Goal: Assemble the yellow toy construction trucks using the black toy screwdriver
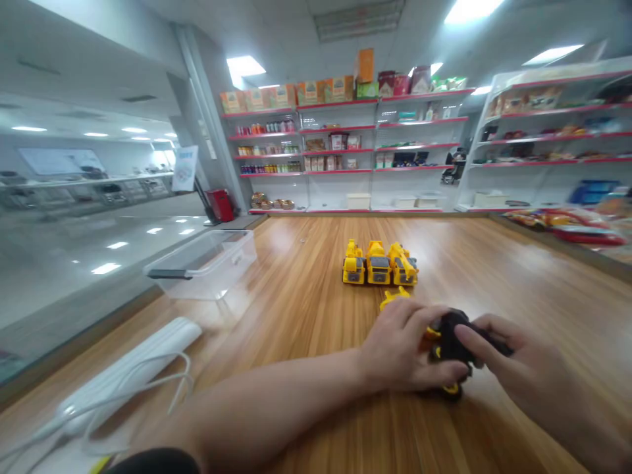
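Observation:
Near the right front of the table, my left hand (402,342) grips a black and yellow toy truck (453,336) from its left side. A wheel with a yellow hub shows beneath the fingers. My right hand (528,359) is closed on the black part of the same toy, thumb on top; its fingertips are partly hidden. Just beyond my left knuckles a yellow toy piece (395,296) shows, partly covered; I cannot tell whether it is separate. Farther back, three yellow toy construction trucks (379,270) stand side by side on the wooden table (296,303).
A clear plastic bin (212,266) with a dark handle stands at the table's left edge. Closer in lie a white power strip (133,372) and loose white cables (148,375). Colourful packages (567,224) lie beyond the right edge. Stocked shelves (340,170) line the back.

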Available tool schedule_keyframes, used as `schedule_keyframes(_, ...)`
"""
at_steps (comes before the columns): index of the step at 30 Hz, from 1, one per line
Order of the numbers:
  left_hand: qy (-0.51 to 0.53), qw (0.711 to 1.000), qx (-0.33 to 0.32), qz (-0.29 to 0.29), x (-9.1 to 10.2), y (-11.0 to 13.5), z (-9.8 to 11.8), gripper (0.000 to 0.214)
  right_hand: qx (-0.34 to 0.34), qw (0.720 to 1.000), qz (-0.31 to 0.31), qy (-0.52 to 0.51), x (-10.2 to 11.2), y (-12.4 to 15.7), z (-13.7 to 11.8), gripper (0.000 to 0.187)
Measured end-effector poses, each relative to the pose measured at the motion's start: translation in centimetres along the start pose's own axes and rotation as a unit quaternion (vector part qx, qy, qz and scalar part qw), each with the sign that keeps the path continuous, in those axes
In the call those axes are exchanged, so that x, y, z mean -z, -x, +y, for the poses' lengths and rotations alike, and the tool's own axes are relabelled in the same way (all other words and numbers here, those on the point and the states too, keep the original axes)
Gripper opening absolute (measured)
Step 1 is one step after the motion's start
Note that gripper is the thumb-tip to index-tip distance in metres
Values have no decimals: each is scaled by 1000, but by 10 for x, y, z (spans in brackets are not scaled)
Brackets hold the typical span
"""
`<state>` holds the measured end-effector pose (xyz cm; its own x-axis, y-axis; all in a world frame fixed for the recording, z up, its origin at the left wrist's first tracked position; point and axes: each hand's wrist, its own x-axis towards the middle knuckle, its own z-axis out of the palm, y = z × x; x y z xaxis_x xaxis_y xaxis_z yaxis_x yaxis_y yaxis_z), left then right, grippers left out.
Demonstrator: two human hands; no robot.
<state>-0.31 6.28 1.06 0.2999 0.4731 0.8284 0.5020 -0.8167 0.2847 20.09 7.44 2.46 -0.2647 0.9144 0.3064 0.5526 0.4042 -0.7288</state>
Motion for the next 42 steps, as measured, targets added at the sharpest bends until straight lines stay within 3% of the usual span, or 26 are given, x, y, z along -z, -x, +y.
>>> schedule_keyframes(2, 37, 999, 8, -34, -2, 0, 4, 82, 1, 1000, -1, -8, -5, 2, 3, 38)
schedule_keyframes(4, 75, 996, 21, -44, -3, 1, 5, 73, 14, 1000, -13, -21, -8, 3, 4, 35)
schedule_keyframes(8, 167, 974, 154, 9, -6, 5, -2, 51, 63, 997, -43, 8, -6, 3, 8, 28)
schedule_keyframes(11, 248, 935, 248, 53, -8, 9, -10, 39, 122, 980, -138, 77, -1, 1, 12, 23)
schedule_keyframes(13, 298, 913, 268, 70, -9, 11, -15, 37, 162, 958, -210, 106, 1, 0, 14, 22)
schedule_keyframes(15, 325, 905, 267, 61, -9, 12, -18, 37, 185, 946, -240, 112, 0, -2, 15, 20)
schedule_keyframes(19, 315, 909, 271, 14, -8, 9, -19, 36, 183, 947, -240, 105, -4, -6, 12, 21)
schedule_keyframes(24, 322, 886, 329, 54, -5, 2, -17, 29, 218, 951, -173, 134, 0, -8, 5, 17)
schedule_keyframes(29, 333, 883, 318, 87, -2, 5, -20, 28, 204, 952, -155, 167, 7, -5, 8, 21)
schedule_keyframes(35, 367, 884, 289, -11, 2, 6, -25, 37, 229, 930, -221, 184, 5, 0, 9, 30)
schedule_keyframes(42, 409, 850, 320, -88, 7, -1, -23, 43, 227, 927, -221, 201, 2, -2, 7, 33)
